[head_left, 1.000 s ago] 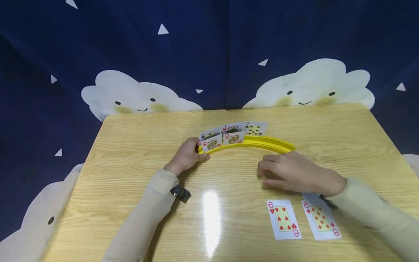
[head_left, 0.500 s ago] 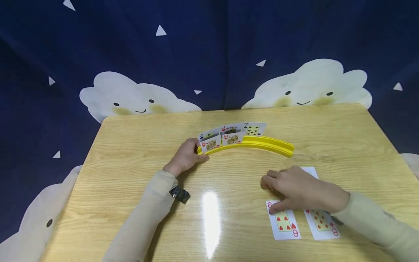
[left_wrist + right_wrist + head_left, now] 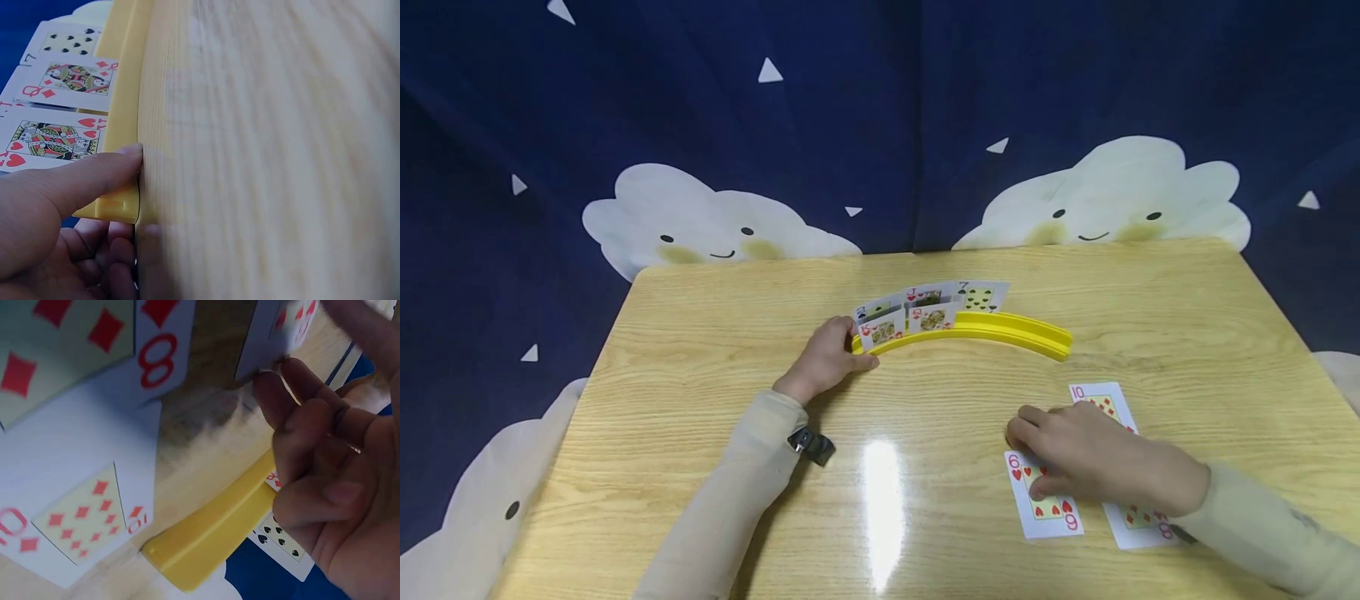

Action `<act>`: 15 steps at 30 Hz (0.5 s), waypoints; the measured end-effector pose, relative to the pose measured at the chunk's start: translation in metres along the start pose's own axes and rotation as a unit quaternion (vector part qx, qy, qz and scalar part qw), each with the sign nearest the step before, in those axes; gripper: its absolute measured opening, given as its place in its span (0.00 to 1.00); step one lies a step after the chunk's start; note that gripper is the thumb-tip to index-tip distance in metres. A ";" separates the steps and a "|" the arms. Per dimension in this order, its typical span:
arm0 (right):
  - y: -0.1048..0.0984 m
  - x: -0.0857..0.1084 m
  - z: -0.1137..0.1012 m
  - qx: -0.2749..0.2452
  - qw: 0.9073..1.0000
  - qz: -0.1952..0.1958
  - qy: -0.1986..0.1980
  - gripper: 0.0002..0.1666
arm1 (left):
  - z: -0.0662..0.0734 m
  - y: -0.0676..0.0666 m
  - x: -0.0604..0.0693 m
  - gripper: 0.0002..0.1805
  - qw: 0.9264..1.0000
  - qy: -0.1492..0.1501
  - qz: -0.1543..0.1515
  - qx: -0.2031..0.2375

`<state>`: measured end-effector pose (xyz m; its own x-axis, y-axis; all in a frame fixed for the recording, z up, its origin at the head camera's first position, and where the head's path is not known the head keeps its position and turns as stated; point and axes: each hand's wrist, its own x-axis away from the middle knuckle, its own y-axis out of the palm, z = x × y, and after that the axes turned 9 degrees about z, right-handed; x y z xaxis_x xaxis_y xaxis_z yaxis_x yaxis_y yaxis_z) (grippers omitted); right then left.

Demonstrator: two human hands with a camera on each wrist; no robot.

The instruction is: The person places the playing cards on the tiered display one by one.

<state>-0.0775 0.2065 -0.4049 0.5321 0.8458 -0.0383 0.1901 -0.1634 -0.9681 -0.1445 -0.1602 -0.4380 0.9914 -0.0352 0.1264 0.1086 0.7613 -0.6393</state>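
Observation:
My left hand (image 3: 827, 358) grips the left end of a curved yellow card holder (image 3: 1015, 327), thumb in front and fingers behind. In its slots stand a king of hearts (image 3: 883, 331), a queen of diamonds (image 3: 933, 317), a jack of hearts (image 3: 921, 295), a seven of spades (image 3: 983, 297) and a partly hidden black card (image 3: 874, 309). My right hand (image 3: 1093, 454) pinches the six of hearts (image 3: 1051, 518), its thumb over the face and fingertips (image 3: 265, 384) at the far edge. Under that wrist lie an eight of diamonds (image 3: 1138, 521) and a ten of diamonds (image 3: 87, 515).
The wooden table (image 3: 700, 317) reaches back to a dark blue curtain (image 3: 850, 108) with white clouds. A black strap (image 3: 812, 445) sits on my left wrist. Light glares off the table's front middle.
My right hand has come back from near the holder's right end to the six of hearts, which has shifted slightly away from me. The ten of diamonds has come into sight. My left hand keeps its place.

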 end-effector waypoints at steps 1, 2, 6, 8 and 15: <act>0.000 0.000 0.000 -0.003 1.000 0.003 -0.002 0.31 | 0.000 0.000 0.000 0.18 1.000 0.000 0.000 0.000; 0.001 0.000 0.000 -0.007 1.000 0.007 -0.003 0.30 | 0.000 0.000 0.000 0.18 1.000 0.001 0.000 -0.001; 0.003 0.000 0.000 -0.011 1.000 0.024 -0.008 0.29 | 0.000 0.000 0.000 0.18 1.000 0.001 0.000 -0.002; 0.004 0.000 -0.001 -0.010 0.999 0.031 -0.008 0.29 | 0.001 0.000 0.000 0.19 1.000 0.001 0.000 -0.002; 0.006 0.000 -0.002 -0.031 0.999 0.024 0.029 0.30 | 0.001 0.000 0.000 0.20 1.000 -0.001 -0.001 0.002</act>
<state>-0.0746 0.2048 -0.4100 0.5880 0.8060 -0.0675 0.2134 -0.2350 -0.9483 -0.1441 -0.1597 -0.4374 0.9909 -0.0352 0.1300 0.1106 0.7636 -0.6361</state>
